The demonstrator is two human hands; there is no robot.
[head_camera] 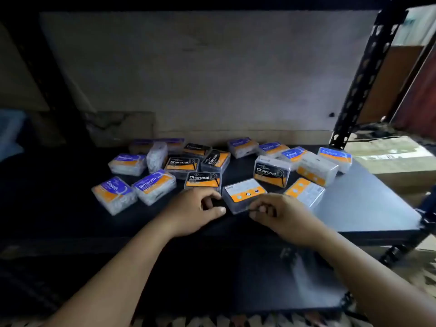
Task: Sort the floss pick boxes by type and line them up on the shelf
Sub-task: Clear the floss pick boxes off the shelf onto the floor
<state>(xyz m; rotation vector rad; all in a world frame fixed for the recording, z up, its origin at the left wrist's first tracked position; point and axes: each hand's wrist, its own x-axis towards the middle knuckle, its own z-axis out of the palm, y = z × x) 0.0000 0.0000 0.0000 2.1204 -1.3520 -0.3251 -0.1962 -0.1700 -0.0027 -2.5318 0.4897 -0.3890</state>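
Dim view of a dark shelf point(368, 208) scattered with small clear floss pick boxes, none yet lined up. Two bare hands reach in from the front edge towards one face-down box point(243, 192) near the middle of the shelf.

What could go wrong: this box shows only its back label, so its type cannot be read, and it could be sorted into the wrong group unless it is turned over first. The plastic looks slick, and a pinch at one corner might let it twist or slip out. The pile is also crowded. A Charcoal box point(203, 180) lies just behind the left hand point(195, 211) and a second face-down box point(304, 191) lies just to the right, so a careless lift could knock either one out of place. Blue-labelled Smooth boxes point(154, 185) sit towards the left edge and Round boxes point(293, 154) towards the back right corner, loosely mixed.

The face-down box lies flat between the two hands. The left fingers point(207, 199) are curled, thumb out, just beside its left end; contact cannot be made out. The right hand point(285, 218) has its fingers point(259, 207) curled at the box's near right corner, seemingly touching. Whether either hand is truly grasping the box cannot be told
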